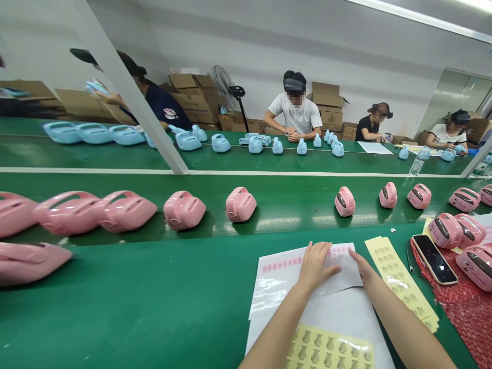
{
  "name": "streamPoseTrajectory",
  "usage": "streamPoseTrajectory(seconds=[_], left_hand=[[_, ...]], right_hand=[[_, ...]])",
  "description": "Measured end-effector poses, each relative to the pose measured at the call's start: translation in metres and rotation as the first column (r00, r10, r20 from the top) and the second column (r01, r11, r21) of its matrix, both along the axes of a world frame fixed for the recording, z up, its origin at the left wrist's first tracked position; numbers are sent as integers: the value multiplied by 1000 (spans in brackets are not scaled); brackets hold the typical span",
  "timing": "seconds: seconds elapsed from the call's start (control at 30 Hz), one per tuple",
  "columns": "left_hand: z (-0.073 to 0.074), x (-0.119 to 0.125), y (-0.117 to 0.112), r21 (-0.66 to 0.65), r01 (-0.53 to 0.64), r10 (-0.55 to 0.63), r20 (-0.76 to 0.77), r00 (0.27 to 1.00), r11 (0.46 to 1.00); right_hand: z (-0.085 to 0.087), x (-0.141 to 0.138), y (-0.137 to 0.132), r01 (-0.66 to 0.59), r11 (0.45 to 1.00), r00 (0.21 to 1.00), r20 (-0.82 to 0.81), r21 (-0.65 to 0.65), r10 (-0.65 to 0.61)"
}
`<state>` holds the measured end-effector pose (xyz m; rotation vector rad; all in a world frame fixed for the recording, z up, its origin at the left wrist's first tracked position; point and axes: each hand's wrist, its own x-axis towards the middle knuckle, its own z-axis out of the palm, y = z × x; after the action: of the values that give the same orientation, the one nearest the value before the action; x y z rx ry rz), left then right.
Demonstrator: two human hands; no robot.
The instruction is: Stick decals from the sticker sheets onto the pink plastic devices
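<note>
A white sheet of small pink stickers (282,282) lies in front of me on further white paper (342,312). My left hand (317,264) rests on its upper part, fingers stretched out and thumb apart. At the sheet's right edge, my right hand (363,266) grips it, with the thumb on top and the other fingers mostly hidden. The sheet's lower right part curls up off the paper beneath. Nearer to me, partly behind my left forearm, is a yellow sheet of bear-shaped stickers (330,348).
More yellow sticker sheets (402,282), a phone (434,259) and red bubble wrap (465,307) lie to the right. Pink plastic housings (241,204) line the green belt (292,205) ahead. Beyond are light-blue housings (221,143), a water bottle (418,161) and several seated people.
</note>
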<state>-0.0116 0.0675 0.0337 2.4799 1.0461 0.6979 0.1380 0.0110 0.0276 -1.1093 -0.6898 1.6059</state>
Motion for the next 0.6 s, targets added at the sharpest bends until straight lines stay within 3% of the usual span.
streamPoseTrajectory(seconds=[0.17,0.43,0.6], left_hand=[[2,8,6,-71,-11,10,-13,1000,997],[4,17,20,-161,-39,28,-67,997,986],[2,15,26,-170,-20,9,-67,998,985]], right_hand=[[4,12,1,50,999,997,63,17,-51],[-21,13,13,161,987,983,83,-1,-161],[-15,16,13,144,988,988,56,-50,-141]])
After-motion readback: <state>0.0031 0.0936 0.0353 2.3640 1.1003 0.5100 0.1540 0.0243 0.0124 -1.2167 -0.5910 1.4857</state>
